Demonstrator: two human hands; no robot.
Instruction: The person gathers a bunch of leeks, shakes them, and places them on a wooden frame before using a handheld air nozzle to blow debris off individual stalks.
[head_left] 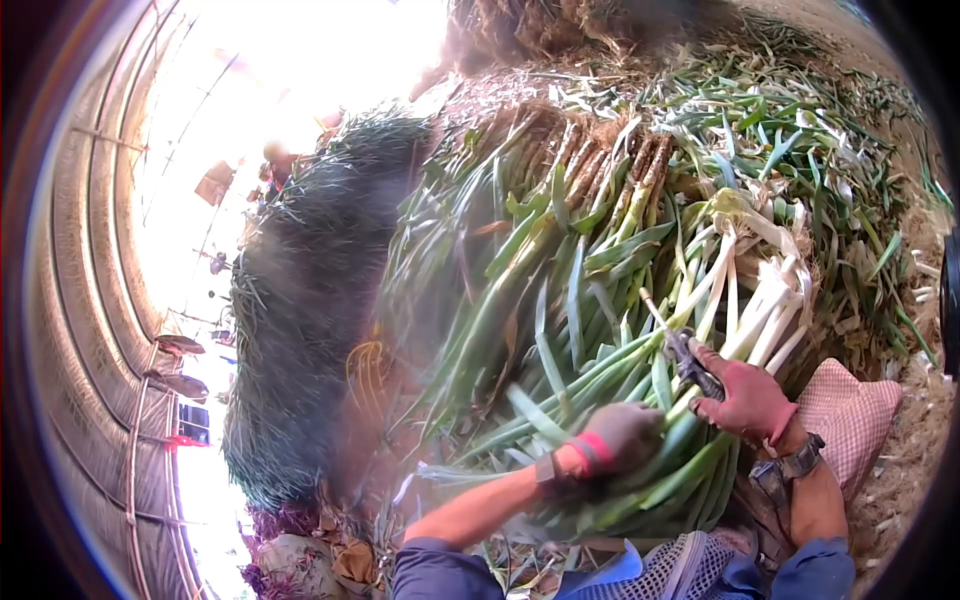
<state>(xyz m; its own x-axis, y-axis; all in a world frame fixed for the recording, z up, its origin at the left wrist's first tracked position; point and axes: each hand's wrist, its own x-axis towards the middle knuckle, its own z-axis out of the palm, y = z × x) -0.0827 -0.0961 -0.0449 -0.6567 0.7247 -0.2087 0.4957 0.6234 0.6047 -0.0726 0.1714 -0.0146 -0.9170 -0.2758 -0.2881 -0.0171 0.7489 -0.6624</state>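
Observation:
My right hand, in a red-and-grey glove, is closed round a dark air blow gun with a thin nozzle angled up and left. My left hand, in a grey glove with a pink cuff, is curled over green onion leaves and slightly blurred; its fingertips are hidden underneath. A blurred leaf sticks out beside it, seemingly in its grip. Peeled green onions with white stems lie just beyond my right hand, roots pointing away. Unpeeled green onions with brown, soil-covered stems lie in rows further up.
A tall stack of green onions stands to the left. Stripped leaves are heaped at upper right. A checked cushion is beside my right arm. Yellow cord hangs near the stack, and curved tunnel walling runs along the left.

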